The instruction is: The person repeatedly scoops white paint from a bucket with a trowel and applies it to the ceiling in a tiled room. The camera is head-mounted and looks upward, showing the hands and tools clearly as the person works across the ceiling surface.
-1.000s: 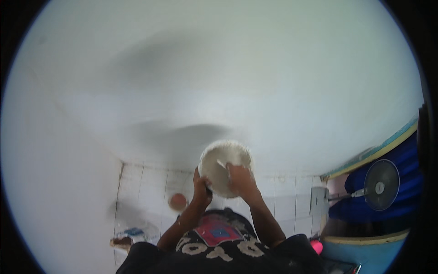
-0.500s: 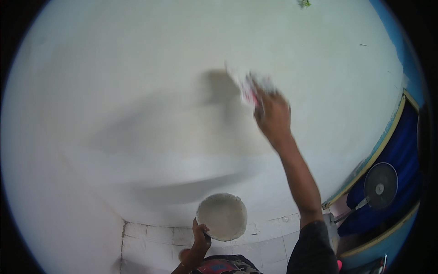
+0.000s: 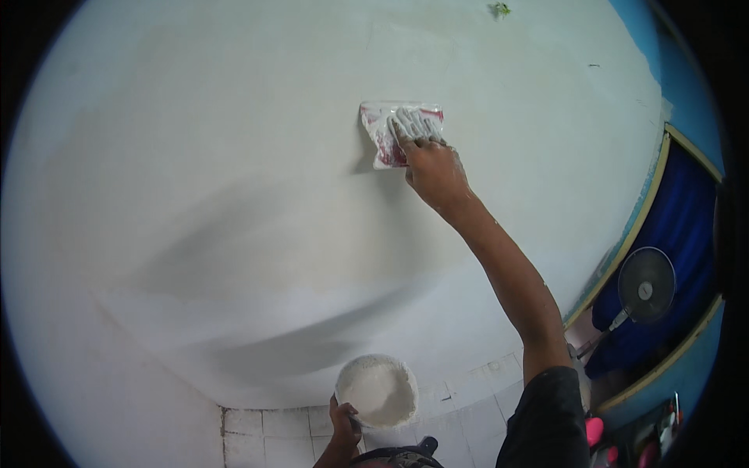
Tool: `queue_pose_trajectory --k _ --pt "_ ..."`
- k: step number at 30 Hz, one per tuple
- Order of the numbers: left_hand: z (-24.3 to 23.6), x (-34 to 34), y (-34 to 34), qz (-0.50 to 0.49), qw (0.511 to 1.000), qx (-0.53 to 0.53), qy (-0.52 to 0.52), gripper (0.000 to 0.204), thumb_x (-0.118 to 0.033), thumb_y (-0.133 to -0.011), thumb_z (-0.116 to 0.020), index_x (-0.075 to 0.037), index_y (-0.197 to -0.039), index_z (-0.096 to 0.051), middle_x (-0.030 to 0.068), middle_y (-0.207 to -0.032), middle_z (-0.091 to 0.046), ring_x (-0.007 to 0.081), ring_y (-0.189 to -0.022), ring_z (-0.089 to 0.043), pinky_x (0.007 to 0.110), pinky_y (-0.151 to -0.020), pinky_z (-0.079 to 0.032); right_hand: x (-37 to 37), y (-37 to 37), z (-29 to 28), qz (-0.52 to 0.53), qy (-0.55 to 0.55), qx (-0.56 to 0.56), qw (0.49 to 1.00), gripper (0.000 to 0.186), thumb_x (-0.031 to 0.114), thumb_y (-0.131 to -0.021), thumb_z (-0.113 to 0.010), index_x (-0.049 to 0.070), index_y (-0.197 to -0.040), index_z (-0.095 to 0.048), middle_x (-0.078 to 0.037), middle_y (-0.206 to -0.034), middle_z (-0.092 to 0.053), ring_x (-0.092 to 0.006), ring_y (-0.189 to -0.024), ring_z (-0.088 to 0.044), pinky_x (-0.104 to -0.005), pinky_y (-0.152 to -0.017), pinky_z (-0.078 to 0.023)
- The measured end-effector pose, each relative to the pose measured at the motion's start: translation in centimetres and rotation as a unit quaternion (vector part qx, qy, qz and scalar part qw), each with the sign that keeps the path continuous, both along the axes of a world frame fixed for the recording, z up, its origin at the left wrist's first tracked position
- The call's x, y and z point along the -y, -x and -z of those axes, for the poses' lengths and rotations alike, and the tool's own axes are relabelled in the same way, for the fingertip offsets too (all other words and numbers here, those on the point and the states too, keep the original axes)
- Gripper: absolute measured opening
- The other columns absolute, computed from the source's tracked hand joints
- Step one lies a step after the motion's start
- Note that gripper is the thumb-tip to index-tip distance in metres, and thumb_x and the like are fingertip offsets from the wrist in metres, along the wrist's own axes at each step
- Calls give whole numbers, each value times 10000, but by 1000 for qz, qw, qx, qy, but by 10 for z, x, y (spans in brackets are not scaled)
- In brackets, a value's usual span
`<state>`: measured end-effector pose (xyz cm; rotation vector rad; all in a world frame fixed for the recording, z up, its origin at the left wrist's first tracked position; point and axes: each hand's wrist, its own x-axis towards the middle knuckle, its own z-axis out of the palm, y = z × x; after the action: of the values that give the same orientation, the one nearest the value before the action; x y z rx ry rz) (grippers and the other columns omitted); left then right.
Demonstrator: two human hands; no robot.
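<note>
My right hand (image 3: 431,160) is raised to the pale wall (image 3: 250,140), its fingers coated in white putty. It grips a wide, flat reddish putty spreader (image 3: 377,123), smeared white, whose blade lies against the wall. Low in the view, my left hand (image 3: 343,421) is closed on the left side of a round bowl (image 3: 344,382). White putty (image 3: 374,390) sits inside it, and its rim is crusted. The bowl is held up in front of my body, apart from the wall.
White tiles (image 3: 285,425) run along the bottom of the wall. A standing fan (image 3: 646,285) is on the right, before a dark blue curtain (image 3: 686,210) in a yellowish frame. Pink items (image 3: 594,430) lie at lower right. A small green thing (image 3: 499,10) is high on the wall.
My right hand has moved slightly left and up, and the spreader has turned from edge-on to flat against the wall. The bowl has tipped, showing more of its inside. The view has shifted a little.
</note>
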<state>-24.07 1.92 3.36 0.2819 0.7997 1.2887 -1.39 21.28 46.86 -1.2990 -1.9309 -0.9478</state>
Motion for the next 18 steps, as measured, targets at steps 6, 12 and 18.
queue_pose_trajectory --k 6,12,18 --pt "23 3 14 8 1000 9 7 769 13 -553 -485 -23 -1318 -410 151 -1148 -541 311 -1059 -548 342 -823 -522 40 39 -43 -139 24 -130 982 229 36 -755 -627 -34 -972 -651 -212 -750 -643 -325 -679 -633 -377 -664 -512" --pt "14 7 14 17 1000 5 19 802 38 -558 -485 -20 -1351 -379 155 -1157 -537 312 -1067 -547 350 -835 -519 -23 96 -109 -288 -45 -328 899 183 107 -739 -658 -66 -800 -643 -158 -687 -627 -247 -652 -587 -367 -618 -496" --pt "50 -3 20 4 999 -4 46 812 58 -565 -492 -21 -1364 -369 149 -1148 -538 300 -1061 -554 359 -847 -515 -49 18 -105 -360 -13 -381 851 225 107 -782 -660 -67 -923 -677 -115 -797 -681 -158 -630 -628 -310 -532 -511"
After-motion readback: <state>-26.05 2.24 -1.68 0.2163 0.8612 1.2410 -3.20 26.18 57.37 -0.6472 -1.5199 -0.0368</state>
